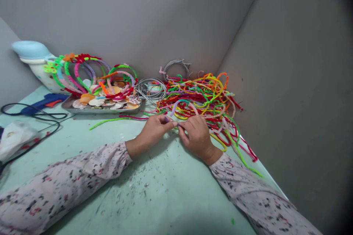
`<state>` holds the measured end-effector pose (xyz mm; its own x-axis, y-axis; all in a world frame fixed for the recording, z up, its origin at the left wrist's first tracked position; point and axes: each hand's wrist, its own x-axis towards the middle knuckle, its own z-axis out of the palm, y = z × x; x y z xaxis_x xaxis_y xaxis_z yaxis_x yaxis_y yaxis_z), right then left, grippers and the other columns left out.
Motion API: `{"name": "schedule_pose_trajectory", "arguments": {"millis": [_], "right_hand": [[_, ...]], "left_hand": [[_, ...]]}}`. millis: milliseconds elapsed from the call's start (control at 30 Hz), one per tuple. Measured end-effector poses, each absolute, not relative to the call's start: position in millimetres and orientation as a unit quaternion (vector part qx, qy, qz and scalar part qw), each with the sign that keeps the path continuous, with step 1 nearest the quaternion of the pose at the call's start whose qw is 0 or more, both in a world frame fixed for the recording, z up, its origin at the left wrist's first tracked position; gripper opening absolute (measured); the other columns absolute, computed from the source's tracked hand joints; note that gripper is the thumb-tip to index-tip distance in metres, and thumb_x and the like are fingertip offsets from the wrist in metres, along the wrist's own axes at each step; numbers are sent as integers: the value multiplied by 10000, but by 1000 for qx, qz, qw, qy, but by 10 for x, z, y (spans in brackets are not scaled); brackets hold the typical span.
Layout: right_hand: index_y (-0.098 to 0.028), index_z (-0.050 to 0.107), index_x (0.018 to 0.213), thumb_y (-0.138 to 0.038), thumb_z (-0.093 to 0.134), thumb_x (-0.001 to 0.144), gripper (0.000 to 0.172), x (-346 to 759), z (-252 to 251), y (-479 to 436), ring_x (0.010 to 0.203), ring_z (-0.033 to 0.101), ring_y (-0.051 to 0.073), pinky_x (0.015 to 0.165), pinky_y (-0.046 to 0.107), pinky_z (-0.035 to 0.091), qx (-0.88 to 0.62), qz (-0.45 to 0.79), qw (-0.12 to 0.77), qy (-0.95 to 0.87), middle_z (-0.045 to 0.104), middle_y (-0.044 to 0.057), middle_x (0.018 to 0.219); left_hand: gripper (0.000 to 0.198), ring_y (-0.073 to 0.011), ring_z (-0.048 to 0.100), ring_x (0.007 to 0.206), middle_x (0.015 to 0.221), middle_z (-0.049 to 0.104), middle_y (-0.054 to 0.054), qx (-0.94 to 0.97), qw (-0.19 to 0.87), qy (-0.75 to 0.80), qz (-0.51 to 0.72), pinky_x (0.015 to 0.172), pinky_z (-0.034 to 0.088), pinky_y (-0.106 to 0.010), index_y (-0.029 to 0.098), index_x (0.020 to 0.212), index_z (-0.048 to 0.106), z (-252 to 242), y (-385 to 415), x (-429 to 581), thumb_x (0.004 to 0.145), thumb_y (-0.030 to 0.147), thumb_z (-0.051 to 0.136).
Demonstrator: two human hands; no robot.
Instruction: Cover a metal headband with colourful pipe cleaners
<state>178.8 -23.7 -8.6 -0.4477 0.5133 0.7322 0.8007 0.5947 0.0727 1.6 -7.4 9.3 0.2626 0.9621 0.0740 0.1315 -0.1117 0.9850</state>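
Observation:
Both hands meet over the middle of the table. My left hand [157,128] is closed in a pinch on a pipe cleaner, whose dark purple part shows at the fingertips. My right hand [197,136] pinches the same piece close beside the left thumb. Behind the fingers rises a curved pipe cleaner arc [182,101] in lilac, teal and pink; it seems to belong to the held piece, though the fingers hide the join. A heap of coloured pipe cleaners [198,91] lies just beyond my hands.
A metal tray [102,111] of seashells [96,101] carries several fuzzy headbands [82,69]. Coiled grey wire [151,90] lies right of it. At the left are a blue glue gun [41,103], a black cord [55,132] and a blue-lidded container [41,69]. Grey walls [289,80] stand behind and right.

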Motion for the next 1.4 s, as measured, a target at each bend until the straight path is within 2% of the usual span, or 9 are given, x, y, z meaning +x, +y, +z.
{"name": "schedule_pose_trajectory", "arguments": {"millis": [500, 700, 1233, 1333, 1400], "right_hand": [[-176, 599, 732, -206, 524, 871, 161, 1767, -62, -251, 720, 416, 196, 702, 365, 305, -364, -310, 300, -826, 519, 35, 652], [-163, 634, 841, -214, 544, 869, 107, 1769, -70, -253, 741, 437, 200, 718, 367, 317, -365, -313, 306, -822, 553, 39, 681], [-165, 625, 834, -209, 523, 881, 121, 1740, -73, -271, 763, 452, 194, 751, 362, 318, -345, -303, 291, -839, 568, 33, 703], [-172, 613, 773, -209, 510, 883, 155, 1758, -73, -247, 754, 439, 195, 738, 360, 314, -361, -295, 300, -832, 547, 35, 680], [-173, 612, 758, -211, 509, 881, 165, 1778, -69, -228, 749, 433, 198, 720, 358, 310, -382, -287, 306, -824, 540, 40, 678]], "left_hand": [[285, -88, 389, 509, 544, 496, 39, 569, 520, 492, 404, 512, 273, -244, 149, 629, 586, 81, -100, 48, 674, 409, 694], [258, -91, 383, 514, 538, 487, 34, 561, 526, 501, 398, 512, 270, -247, 153, 599, 567, 132, -115, 57, 672, 374, 677], [215, -105, 380, 533, 523, 447, 31, 566, 534, 494, 388, 527, 273, -265, 171, 513, 478, 108, -106, 52, 651, 267, 613], [220, -104, 393, 536, 539, 455, 34, 589, 528, 469, 393, 528, 285, -258, 171, 555, 490, 89, -93, 48, 695, 297, 601], [138, -118, 467, 592, 621, 544, 14, 622, 519, 436, 392, 568, 343, -257, 162, 650, 562, 76, -71, 42, 708, 280, 604]]}}
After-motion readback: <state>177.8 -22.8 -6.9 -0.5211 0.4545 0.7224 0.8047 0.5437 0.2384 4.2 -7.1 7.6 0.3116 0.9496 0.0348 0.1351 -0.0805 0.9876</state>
